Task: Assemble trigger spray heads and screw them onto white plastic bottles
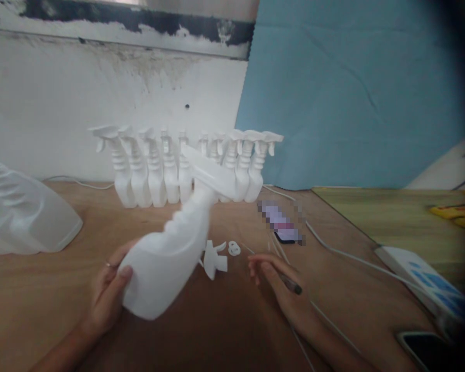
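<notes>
The held spray bottle point(160, 268) partly hides the bottle row point(156, 181) behind it.

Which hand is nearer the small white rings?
Right: the right hand is just right of the rings; the left hand, holding a bottle, is farther off, to their left.

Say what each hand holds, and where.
The left hand grips a white bottle near its base; the right hand holds a thin tool by its dark handle.

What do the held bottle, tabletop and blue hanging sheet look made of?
Bottle: probably plastic, white, soft sheen; smooth molded-looking ridges. Tabletop: wood or laminate, fairly matt; brown, faint grain. Blue hanging sheet: likely fabric, matt; creases, zigzag edge.
</notes>
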{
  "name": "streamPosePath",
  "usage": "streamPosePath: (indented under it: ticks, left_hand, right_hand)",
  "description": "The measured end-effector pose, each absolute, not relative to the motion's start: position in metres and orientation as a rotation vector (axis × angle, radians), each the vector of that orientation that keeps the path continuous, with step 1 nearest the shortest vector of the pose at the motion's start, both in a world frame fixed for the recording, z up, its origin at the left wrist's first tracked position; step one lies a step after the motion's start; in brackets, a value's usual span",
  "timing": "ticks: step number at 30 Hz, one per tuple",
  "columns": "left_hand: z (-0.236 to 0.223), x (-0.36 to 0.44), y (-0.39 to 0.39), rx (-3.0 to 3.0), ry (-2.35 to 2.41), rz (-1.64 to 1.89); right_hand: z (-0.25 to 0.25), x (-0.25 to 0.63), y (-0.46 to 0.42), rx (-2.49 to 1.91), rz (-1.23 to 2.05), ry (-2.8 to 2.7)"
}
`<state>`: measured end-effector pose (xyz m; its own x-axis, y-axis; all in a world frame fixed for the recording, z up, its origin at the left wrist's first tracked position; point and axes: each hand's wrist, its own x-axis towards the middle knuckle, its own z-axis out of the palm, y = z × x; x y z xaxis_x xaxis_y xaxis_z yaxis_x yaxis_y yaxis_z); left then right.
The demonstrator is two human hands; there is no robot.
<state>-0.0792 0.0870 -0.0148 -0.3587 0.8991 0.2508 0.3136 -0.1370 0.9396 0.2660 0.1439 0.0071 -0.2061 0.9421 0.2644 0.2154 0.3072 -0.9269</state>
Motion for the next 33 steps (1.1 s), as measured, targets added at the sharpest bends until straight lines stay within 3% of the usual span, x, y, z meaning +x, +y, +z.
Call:
streamPosePath:
  ticks: [6,12,16,22,33]
  left_hand:
    - [0.002,-0.044,0.070,1.558,1.449,1.109]
    - [0.000,-0.039,0.075,1.607,1.311,0.817]
    - [-0.001,-0.033,0.079,1.444,1.259,0.754]
    - [-0.010,-0.035,0.082,1.031,0.947,0.588]
    - [-0.017,-0.038,0.079,0.891,1.022,0.595]
  right_hand:
    - [0.006,0.271,0.140,-0.979,1.052,-1.672]
    - [0.008,0.265,0.133,-0.820,1.359,-1.425]
    - [0.015,0.256,0.131,-0.874,1.527,-1.136]
    - [0.026,0.259,0.131,-0.837,1.660,-1.179]
    - [0.021,0.260,0.133,-0.752,1.773,-1.106]
